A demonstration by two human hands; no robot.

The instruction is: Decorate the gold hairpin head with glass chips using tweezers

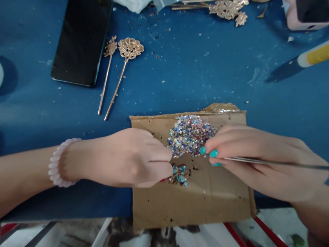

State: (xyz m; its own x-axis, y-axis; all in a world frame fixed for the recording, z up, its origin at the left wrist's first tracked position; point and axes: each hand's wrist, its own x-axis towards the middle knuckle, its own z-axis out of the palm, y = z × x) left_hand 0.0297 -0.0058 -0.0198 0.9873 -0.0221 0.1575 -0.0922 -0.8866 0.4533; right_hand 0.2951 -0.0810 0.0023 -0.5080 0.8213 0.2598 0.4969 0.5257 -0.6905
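My left hand [133, 157], fingers closed, pinches a small metal ornament [180, 174] set with turquoise-blue chips over the cardboard. What lies behind those fingers is hidden. Thin metal tweezers [246, 160] run through my right hand [246, 154], whose fingers are closed around them close to the tips. These tips are at the lower right edge of a heap of multicoloured shell-like chips [189, 133]; whether they grip a chip is too small to tell. Heap and ornament are both over a piece of brown cardboard [195, 206].
On the blue table [180, 75] a black phone [82, 41] lies beside two gold flower-headed hairpins [130, 48] [111, 47]. More gold hairpins [227, 9] are at the back. A pale device [305, 17] and a white-and-yellow tube [315, 56] are at the right.
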